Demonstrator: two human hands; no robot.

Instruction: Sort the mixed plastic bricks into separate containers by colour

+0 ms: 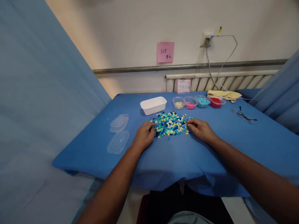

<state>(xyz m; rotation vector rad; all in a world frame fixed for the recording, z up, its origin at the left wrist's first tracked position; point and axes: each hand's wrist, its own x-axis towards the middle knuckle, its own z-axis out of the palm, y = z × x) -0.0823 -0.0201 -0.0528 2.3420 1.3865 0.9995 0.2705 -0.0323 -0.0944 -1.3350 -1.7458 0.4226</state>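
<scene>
A spread heap of small plastic pieces (171,123) in yellow, white, teal and dark blue lies on the blue cloth between my hands. Curled at the heap's left edge is my left hand (145,135), thumb and fingers drawn together; whatever they may hold is hidden. My right hand (201,129) rests at the right edge, its fingertips pinched close beside a few pieces. Whether a piece is between them is too small to tell. Behind the heap stands a white rectangular tub (153,107).
Clear small boxes hold sorted pieces: yellow (178,105), pink (190,105), light blue (202,102) and red (216,102). Clear lids (118,142) lie at left. Eyeglasses (244,116) and a yellow cloth (224,95) are at right. Blue curtains (46,77) flank the table.
</scene>
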